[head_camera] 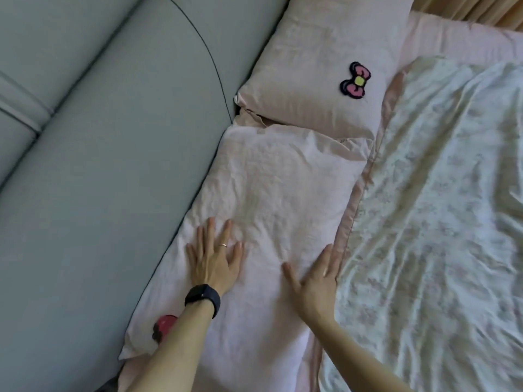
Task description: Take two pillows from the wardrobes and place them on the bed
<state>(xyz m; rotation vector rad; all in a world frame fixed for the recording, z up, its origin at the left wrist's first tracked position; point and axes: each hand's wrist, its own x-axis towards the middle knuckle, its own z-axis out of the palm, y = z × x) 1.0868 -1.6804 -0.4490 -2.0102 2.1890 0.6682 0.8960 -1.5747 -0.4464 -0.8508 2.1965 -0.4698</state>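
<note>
Two pale pink pillows lie end to end on the bed along the padded headboard. The near pillow [263, 193] carries both my hands. My left hand [213, 257], with a black watch on its wrist, presses flat on its left part with fingers spread. Flat near the pillow's right edge, beside the blanket, rests my right hand [317, 278]. A red and black bow patch [162, 329] shows at this pillow's near left corner, partly hidden by my left forearm. The far pillow [311, 89] has a pink and black bow patch [355, 80].
A grey-green padded headboard [99, 165] fills the left side. A cream flowered blanket [438, 222] covers the bed on the right, with a pink sheet [467, 41] showing beyond it. Beige curtains [467, 9] hang at the top right.
</note>
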